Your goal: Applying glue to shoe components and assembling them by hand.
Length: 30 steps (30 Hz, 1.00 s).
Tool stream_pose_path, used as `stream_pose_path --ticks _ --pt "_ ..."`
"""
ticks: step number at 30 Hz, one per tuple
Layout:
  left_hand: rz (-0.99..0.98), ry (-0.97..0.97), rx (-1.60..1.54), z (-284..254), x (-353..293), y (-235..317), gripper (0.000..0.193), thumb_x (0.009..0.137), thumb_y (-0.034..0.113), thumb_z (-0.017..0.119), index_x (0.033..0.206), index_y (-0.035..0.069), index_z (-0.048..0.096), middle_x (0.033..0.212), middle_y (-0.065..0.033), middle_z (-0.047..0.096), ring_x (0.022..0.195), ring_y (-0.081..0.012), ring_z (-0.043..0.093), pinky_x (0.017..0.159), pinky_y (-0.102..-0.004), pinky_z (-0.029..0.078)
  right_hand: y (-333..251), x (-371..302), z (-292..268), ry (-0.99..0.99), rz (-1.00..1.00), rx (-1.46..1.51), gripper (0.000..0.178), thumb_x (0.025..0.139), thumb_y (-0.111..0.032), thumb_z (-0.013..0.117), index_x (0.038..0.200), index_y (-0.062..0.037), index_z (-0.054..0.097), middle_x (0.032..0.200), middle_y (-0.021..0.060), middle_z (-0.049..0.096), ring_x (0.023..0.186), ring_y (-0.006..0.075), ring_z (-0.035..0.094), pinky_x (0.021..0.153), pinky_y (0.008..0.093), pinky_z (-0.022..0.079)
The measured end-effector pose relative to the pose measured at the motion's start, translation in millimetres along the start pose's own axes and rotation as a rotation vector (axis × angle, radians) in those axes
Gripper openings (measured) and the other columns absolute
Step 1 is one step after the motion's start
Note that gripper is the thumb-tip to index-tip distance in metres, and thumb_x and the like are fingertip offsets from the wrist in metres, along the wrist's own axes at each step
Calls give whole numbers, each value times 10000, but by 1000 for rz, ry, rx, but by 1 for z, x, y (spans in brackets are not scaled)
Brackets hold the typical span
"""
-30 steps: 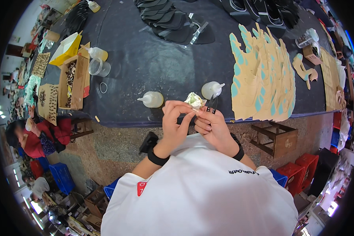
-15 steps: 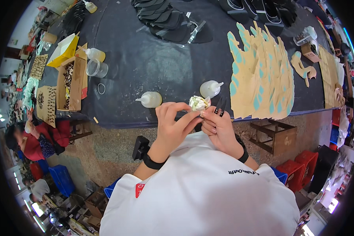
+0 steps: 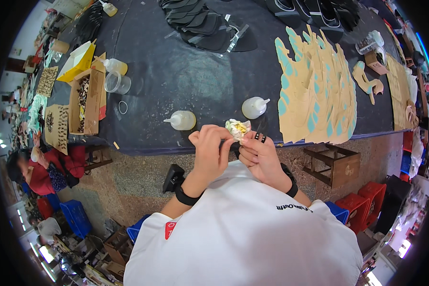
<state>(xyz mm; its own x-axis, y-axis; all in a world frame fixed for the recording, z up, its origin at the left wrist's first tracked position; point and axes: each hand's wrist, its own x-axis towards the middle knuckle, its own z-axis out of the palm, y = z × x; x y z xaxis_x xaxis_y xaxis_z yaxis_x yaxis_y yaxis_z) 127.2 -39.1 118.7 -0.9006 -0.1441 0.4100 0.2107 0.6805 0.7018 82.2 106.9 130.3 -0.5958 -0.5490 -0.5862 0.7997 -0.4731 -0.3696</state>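
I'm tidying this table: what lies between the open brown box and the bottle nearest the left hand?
A thin pale ring lies on the dark tabletop between box and bottle, in the head view.

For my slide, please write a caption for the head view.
Left hand and right hand meet at a pale flower-like piece near squeeze bottles.

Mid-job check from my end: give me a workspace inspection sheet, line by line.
Surface: dark-covered table, pale patch near the middle.
Job's things: crumpled white-and-yellow piece at the hands; two squeeze bottles close by.
Clutter: cardboard box, clear cup and ring at left; tan sheets at right.
Hands: right hand pinches the piece, dark slim tool at its fingers; left hand beside it, contact unclear.
Cables: nothing seen.
Surroundings: wooden stool, red crates, co-worker in red.
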Motion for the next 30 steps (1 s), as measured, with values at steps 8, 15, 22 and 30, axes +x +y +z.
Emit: stream_pose_path --ticks 8,15,22,30 --pt "-708 157 -979 -2 -14 -7 92 926 84 525 940 -3 553 938 -12 572 835 -50 505 754 -203 419 -2 -5 -9 -23 4 74 53 876 -47 510 832 -76 508 548 -65 325 414 44 278 398 214 218" --pt "-675 190 -1138 3 -15 -8 131 937 107 492 1035 24 513 967 -52 578 840 -78 494 752 -208 391 -6 0 -9 16 -29 26 63 877 -55 513 817 -74 513 539 -47 342 410 52 302 388 213 226" --pt "-509 65 -713 5 -5 3 256 853 67 628 1080 -11 539 1005 -72 621 899 -81 560 762 -207 439 -5 -2 -6 66 -70 -249 139 879 -122 556 779 -26 550 545 -24 425 410 60 360 386 211 260" --pt "-777 55 -676 -4 0 2 115 839 68 649 891 -35 648 750 4 615 658 -23 522 581 -166 415 -8 -1 -3 216 -577 -851 202 760 -128 739 684 -34 578 582 -43 499 484 7 355 452 187 270"
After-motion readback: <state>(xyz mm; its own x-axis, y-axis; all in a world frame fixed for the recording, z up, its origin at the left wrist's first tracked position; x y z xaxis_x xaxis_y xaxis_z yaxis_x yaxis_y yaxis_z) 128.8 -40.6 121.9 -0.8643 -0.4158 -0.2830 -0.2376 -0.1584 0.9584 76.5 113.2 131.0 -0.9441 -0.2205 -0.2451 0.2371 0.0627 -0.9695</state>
